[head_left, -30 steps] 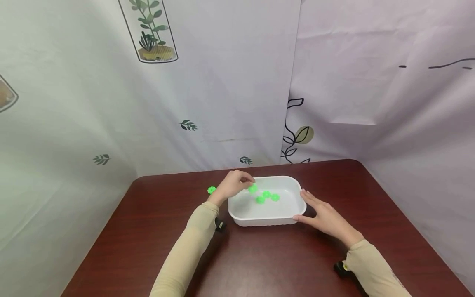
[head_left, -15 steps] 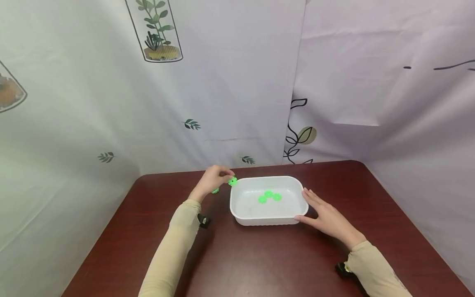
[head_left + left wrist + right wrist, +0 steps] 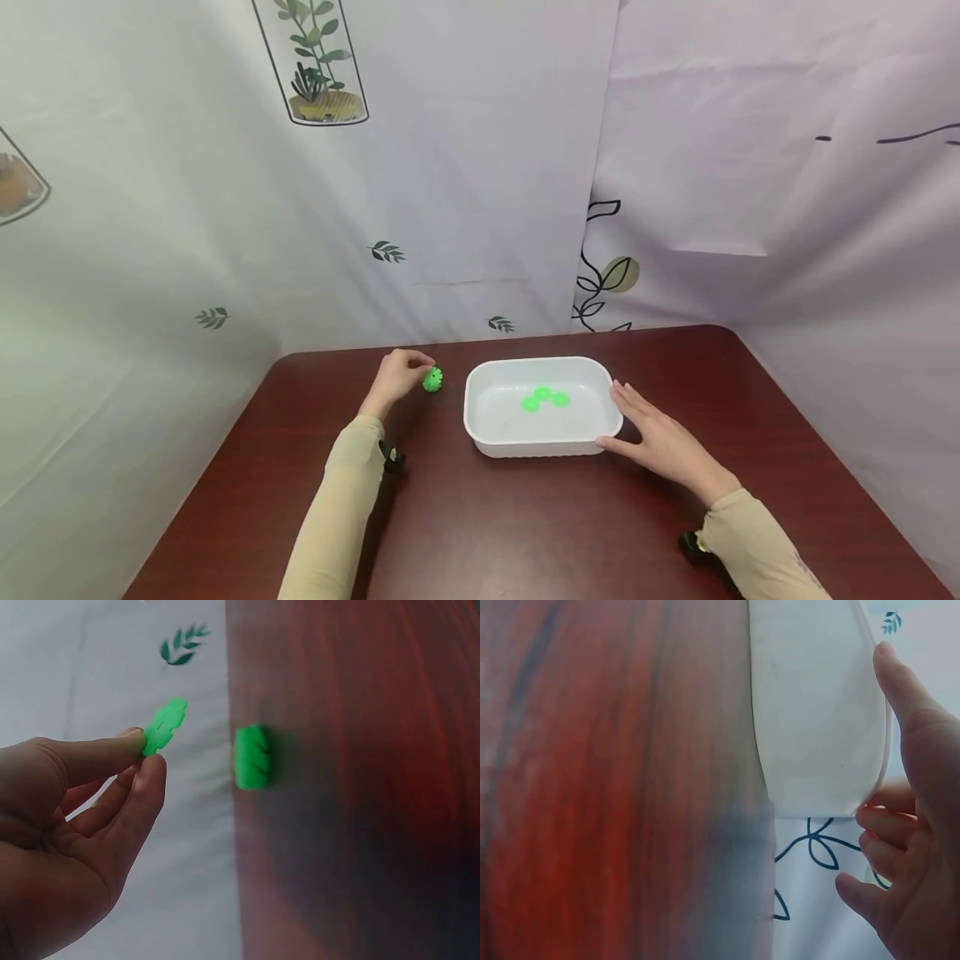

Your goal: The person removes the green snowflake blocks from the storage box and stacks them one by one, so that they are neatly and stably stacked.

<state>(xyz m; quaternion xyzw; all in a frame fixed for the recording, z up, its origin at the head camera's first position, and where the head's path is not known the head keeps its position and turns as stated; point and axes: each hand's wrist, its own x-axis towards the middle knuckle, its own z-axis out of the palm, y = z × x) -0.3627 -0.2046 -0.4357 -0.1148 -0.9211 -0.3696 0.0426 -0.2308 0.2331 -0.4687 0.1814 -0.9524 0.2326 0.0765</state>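
Green disc (image 3: 165, 726) pinched by left hand (image 3: 395, 377), just beside green stack (image 3: 252, 758) on table (image 3: 540, 533). Looks like stacking; next needs alignment, then release. White tray (image 3: 525, 449) holds three more discs (image 3: 560, 400); right hand (image 3: 666, 442), fingers spread, touches its end.

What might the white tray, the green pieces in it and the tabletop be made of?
White tray: smooth, slightly glossy, perhaps plastic or ceramic; even surface, faint highlights. Green pieces: probably plastic, finish unclear; uniform bright colour. Tabletop: perhaps satin wood or laminate; streaked grain, soft reflection.
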